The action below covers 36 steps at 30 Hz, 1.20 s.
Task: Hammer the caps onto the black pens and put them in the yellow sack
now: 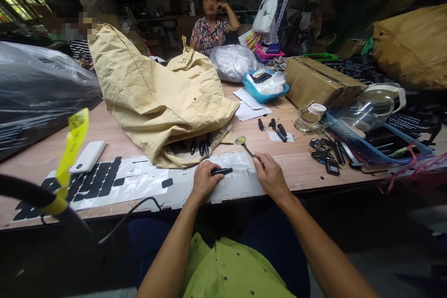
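Note:
My left hand [206, 178] is closed round one end of a slim black cylindrical piece [223, 171], low over a grey-white board [188, 191] at the table's front edge. In my right hand [270, 174] is the thin dark handle of a small hammer [240, 141], its yellowish-green head raised beyond the fingers, apart from the black piece. A clear plastic sheet [240, 163] lies on the board between my hands. Just behind, similar black pieces [201, 146] show at the mouth of a beige cloth sack [174, 102].
To the left lie a sheet of black stickers [108, 177] and a white box-shaped device [89, 156]. Several black pieces [279, 130], keys [324, 153], a glass jar [309, 116] and a blue basket [380, 139] occupy the right. A person [211, 28] sits across the table.

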Each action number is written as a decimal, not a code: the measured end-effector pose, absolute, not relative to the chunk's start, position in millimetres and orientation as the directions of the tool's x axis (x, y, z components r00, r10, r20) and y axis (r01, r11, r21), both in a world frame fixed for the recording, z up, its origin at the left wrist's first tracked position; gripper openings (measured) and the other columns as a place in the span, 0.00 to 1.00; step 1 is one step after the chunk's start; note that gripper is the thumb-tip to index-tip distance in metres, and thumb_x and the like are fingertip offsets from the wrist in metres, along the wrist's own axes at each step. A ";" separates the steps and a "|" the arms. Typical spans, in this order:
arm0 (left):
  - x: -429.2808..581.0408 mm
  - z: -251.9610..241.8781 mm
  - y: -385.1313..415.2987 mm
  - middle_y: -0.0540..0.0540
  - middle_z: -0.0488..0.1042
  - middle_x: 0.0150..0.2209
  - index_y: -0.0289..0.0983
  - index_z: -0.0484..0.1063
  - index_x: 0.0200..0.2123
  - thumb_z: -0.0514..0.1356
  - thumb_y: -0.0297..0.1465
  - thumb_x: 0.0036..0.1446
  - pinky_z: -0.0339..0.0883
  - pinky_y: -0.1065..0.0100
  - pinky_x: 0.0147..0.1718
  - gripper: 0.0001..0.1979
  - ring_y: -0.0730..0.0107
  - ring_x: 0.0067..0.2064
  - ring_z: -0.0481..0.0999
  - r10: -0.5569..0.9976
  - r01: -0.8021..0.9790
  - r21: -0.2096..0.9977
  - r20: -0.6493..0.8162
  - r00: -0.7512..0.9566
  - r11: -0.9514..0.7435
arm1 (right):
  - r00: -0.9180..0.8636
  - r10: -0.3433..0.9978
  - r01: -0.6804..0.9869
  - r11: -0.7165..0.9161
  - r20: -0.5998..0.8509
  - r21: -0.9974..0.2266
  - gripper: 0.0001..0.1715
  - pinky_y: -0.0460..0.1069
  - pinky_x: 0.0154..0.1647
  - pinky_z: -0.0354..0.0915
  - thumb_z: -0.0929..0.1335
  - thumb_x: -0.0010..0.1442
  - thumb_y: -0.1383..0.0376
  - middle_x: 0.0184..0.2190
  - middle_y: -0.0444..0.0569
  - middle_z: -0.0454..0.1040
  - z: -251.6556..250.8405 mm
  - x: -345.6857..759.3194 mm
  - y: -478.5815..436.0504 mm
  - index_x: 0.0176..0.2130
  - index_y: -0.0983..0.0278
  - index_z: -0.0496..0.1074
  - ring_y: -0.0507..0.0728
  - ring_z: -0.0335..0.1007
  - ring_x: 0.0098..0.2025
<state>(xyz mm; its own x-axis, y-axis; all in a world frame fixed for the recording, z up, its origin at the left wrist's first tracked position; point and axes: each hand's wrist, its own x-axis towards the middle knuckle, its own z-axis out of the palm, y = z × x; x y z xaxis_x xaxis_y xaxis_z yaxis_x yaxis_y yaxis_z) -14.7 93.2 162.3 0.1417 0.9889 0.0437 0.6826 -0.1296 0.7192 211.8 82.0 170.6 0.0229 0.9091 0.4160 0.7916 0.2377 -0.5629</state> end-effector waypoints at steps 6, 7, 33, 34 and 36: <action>-8.9 164.3 94.7 0.49 0.75 0.34 0.41 0.79 0.31 0.69 0.26 0.48 0.65 0.61 0.45 0.06 0.61 0.44 0.72 0.995 0.699 0.710 0.013 0.102 -0.081 | -0.177 0.884 0.685 0.426 0.433 -0.590 0.24 0.49 0.44 0.71 0.59 0.69 0.65 0.38 0.48 0.76 173.5 174.8 31.9 0.60 0.54 0.71 0.55 0.74 0.41; -8.7 164.6 94.8 0.49 0.74 0.33 0.41 0.79 0.30 0.69 0.27 0.48 0.65 0.61 0.44 0.05 0.61 0.43 0.72 0.994 0.703 0.706 0.016 0.108 -0.088 | -0.185 0.885 0.709 0.421 0.427 -0.566 0.25 0.48 0.42 0.71 0.59 0.69 0.65 0.36 0.47 0.75 172.2 172.5 28.6 0.60 0.53 0.71 0.54 0.74 0.38; -9.5 164.9 91.0 0.48 0.75 0.36 0.43 0.79 0.36 0.65 0.28 0.54 0.64 0.59 0.48 0.06 0.59 0.44 0.71 0.984 0.752 0.639 0.048 0.170 -0.160 | 0.019 0.925 0.980 0.058 0.379 -0.192 0.20 0.49 0.36 0.56 0.63 0.65 0.67 0.34 0.50 0.72 161.3 218.2 131.6 0.51 0.56 0.77 0.57 0.64 0.38; -10.1 163.8 92.2 0.47 0.75 0.37 0.43 0.79 0.37 0.64 0.28 0.56 0.64 0.59 0.48 0.06 0.59 0.45 0.70 0.982 0.763 0.622 0.053 0.184 -0.176 | 0.024 0.930 0.984 0.043 0.368 -0.172 0.19 0.49 0.35 0.55 0.63 0.65 0.67 0.34 0.51 0.72 158.5 219.5 140.0 0.51 0.57 0.77 0.57 0.63 0.38; -11.6 161.8 94.4 0.46 0.74 0.39 0.42 0.77 0.39 0.61 0.29 0.59 0.63 0.58 0.48 0.06 0.58 0.46 0.70 0.977 0.783 0.588 0.063 0.203 -0.201 | 0.037 0.933 0.988 0.021 0.358 -0.155 0.19 0.50 0.35 0.52 0.63 0.65 0.67 0.35 0.52 0.71 152.5 219.5 150.0 0.51 0.58 0.77 0.58 0.61 0.38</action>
